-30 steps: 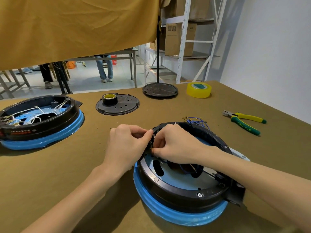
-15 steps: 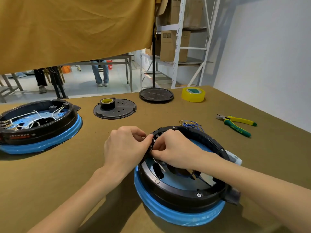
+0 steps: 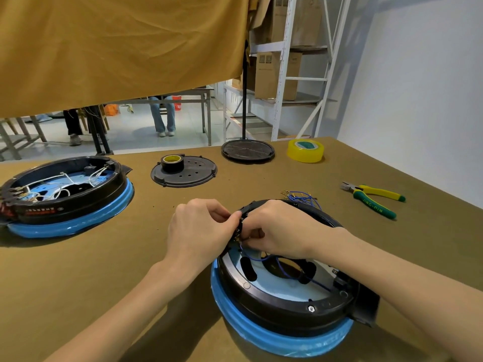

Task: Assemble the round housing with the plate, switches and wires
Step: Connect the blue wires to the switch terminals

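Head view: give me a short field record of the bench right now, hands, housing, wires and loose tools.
Left hand: pinches a small part at the rim of the near housing
Right hand: fingers curled on the same spot, from inside the rim
Near housing: black ring on blue base, open
Blue wires: run inside the near housing
Loose blue wires: behind the near housing
Second housing: far left, white wires inside
Pliers: right, untouched
Yellow tape: far edge

Both hands hide the spot where their fingertips meet on the near housing (image 3: pixel 282 307) rim, so what they pinch cannot be told. The 2nd housing (image 3: pixel 65 202) is cut off at the left edge. Its red label (image 3: pixel 39 210) is too small to read.
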The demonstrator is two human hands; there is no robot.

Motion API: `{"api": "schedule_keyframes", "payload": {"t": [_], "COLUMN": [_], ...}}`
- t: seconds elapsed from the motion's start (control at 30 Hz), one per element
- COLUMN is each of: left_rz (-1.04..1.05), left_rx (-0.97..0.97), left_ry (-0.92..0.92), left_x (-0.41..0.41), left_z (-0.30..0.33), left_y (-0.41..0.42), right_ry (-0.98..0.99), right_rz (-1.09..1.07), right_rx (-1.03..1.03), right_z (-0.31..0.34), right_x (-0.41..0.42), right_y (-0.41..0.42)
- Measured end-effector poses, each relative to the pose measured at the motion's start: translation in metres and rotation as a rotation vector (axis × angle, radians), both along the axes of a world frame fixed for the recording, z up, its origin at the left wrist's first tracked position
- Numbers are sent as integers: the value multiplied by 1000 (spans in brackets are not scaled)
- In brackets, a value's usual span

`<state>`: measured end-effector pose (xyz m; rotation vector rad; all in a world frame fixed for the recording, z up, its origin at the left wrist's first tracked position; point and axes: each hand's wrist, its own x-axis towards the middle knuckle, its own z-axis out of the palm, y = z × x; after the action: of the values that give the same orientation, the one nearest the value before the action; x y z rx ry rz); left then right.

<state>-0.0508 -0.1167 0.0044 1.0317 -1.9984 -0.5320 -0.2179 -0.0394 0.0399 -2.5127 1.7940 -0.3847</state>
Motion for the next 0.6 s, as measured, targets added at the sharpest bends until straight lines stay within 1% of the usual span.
{"api": "schedule_keyframes", "payload": {"t": [0.13,0.27,0.33,0.4,0.47,0.53,0.6], "left_rz": [8,6,8,10,-8,-42,-66], "left_rx": [4,3,-5,-14,-4,28,48], "left_ry": [42,49,17,-43,-82,-77,-57], "left_x": [-2,-2,-1,-1,-1,-1,-1], "left_z": [-3,-3,-2,-1,-1,-2,-4], "left_y": [1,1,0,0,-2,-4,-5], "right_ry": [-187,-217,-223,-286,-338,-310,-228], "right_rz": [-40,-52,-57,-70,-98,-120,-115], "right_rx": [-3,21,39,78,69,53,29], "right_z": [-5,-7,-8,-5,-4,-4,-6], "right_x": [-6,-8,-8,-12,-17,-19,-17], "right_y": [0,-2,-2,-1,-1,-2,-3]}}
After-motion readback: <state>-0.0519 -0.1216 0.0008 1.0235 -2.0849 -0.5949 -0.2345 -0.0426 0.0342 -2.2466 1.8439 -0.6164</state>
